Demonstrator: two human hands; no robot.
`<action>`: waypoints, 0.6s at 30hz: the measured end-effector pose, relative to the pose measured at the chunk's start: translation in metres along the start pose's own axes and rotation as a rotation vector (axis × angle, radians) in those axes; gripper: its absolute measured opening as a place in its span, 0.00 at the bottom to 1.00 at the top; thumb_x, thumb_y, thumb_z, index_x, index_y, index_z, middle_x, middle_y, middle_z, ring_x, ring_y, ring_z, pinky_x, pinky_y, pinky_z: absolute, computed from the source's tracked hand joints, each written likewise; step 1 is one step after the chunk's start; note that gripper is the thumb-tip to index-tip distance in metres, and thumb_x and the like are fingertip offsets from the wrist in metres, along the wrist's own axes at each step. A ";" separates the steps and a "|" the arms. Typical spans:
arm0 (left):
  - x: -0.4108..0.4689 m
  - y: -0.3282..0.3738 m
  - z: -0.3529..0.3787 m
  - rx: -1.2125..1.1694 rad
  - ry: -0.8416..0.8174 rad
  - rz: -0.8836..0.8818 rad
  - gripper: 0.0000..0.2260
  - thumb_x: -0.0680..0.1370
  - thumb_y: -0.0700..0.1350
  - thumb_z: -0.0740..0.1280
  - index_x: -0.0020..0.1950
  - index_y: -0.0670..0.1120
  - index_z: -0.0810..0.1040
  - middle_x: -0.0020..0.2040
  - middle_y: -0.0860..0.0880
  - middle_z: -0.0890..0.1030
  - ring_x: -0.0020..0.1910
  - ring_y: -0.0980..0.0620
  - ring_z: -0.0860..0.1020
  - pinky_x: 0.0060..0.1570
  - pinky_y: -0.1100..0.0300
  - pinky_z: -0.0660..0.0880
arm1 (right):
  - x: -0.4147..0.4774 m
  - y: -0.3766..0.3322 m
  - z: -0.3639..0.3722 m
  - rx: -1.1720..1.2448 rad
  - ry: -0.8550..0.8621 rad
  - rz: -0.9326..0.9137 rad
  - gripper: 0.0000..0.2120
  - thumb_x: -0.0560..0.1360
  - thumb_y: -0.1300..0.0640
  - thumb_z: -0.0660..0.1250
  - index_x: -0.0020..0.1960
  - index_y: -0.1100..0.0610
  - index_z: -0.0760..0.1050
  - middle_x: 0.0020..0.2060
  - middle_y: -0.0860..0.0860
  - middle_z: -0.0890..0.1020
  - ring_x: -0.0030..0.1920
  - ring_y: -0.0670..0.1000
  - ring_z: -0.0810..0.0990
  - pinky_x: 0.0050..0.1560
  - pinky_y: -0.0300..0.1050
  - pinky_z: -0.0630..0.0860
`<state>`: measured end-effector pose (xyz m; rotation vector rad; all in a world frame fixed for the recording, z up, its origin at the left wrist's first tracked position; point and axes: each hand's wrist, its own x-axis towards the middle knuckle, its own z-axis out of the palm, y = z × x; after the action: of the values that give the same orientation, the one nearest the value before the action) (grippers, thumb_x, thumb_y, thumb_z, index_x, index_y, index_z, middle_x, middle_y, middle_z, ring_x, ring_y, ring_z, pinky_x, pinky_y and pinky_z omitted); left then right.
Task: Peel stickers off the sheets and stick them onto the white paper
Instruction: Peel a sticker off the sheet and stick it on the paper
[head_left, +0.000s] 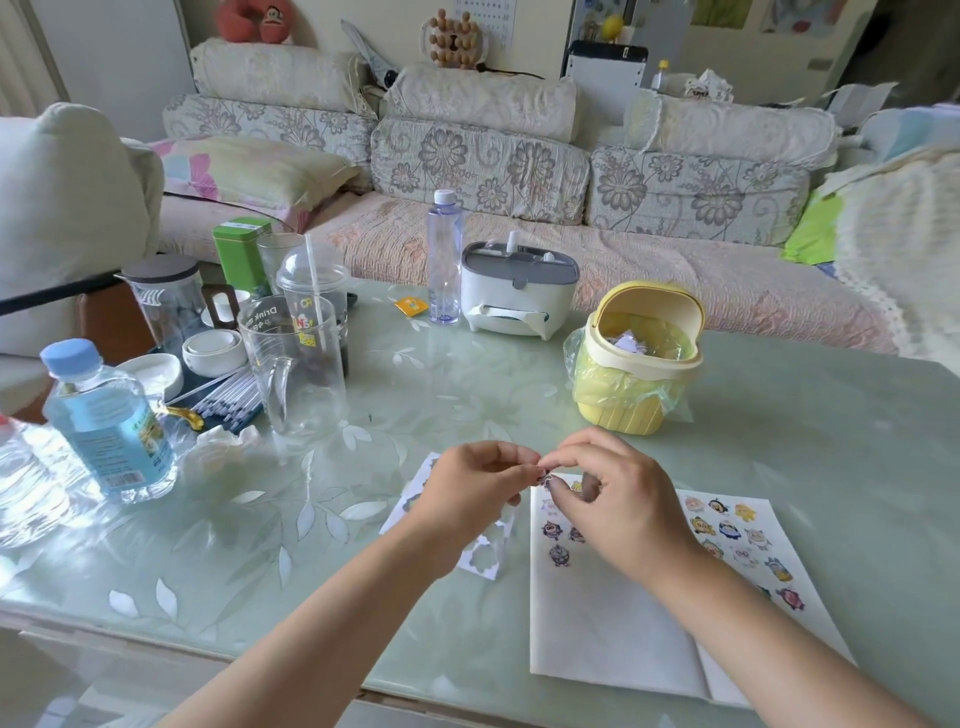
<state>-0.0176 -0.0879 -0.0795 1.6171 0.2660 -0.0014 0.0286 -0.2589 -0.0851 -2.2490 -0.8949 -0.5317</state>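
Note:
My left hand (470, 488) and my right hand (613, 499) meet fingertip to fingertip above the table, both pinching one small dark cartoon sticker (545, 477). Below the right hand lies the white paper (597, 623) with a few stickers stuck near its top left. A full sticker sheet (748, 540) with colourful cartoon figures lies partly under the paper on its right. Under my left wrist rests a used sticker sheet (485, 558) with cut-out holes, partly hidden.
A yellow mini bin (641, 364) with a green liner stands just beyond my hands. A glass jug (296, 364), bottles (106, 421), cups and straws crowd the left side. A white tissue box (519, 291) and a tall bottle (444, 260) stand at the back. The table's front edge is close.

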 end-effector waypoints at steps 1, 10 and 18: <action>0.001 0.001 0.002 0.008 0.010 0.008 0.02 0.76 0.43 0.72 0.46 0.48 0.85 0.39 0.53 0.84 0.34 0.56 0.74 0.33 0.65 0.69 | 0.001 0.000 -0.001 0.070 -0.015 0.065 0.13 0.71 0.62 0.74 0.48 0.45 0.82 0.45 0.39 0.80 0.29 0.45 0.75 0.36 0.39 0.75; 0.009 0.006 0.023 0.127 0.040 0.184 0.01 0.76 0.41 0.72 0.45 0.46 0.83 0.34 0.55 0.83 0.30 0.63 0.75 0.35 0.71 0.69 | 0.008 0.006 -0.023 0.543 -0.161 0.625 0.06 0.77 0.56 0.69 0.42 0.55 0.82 0.35 0.59 0.82 0.25 0.47 0.74 0.31 0.42 0.72; 0.013 0.011 0.034 0.231 0.002 0.201 0.04 0.77 0.43 0.71 0.44 0.51 0.84 0.40 0.50 0.86 0.42 0.48 0.82 0.47 0.55 0.78 | 0.006 0.016 -0.031 0.542 -0.153 0.654 0.05 0.76 0.56 0.71 0.42 0.51 0.83 0.36 0.57 0.82 0.27 0.48 0.77 0.29 0.41 0.75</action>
<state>0.0024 -0.1198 -0.0736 1.8679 0.1057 0.1275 0.0405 -0.2866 -0.0663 -1.9261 -0.2725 0.1697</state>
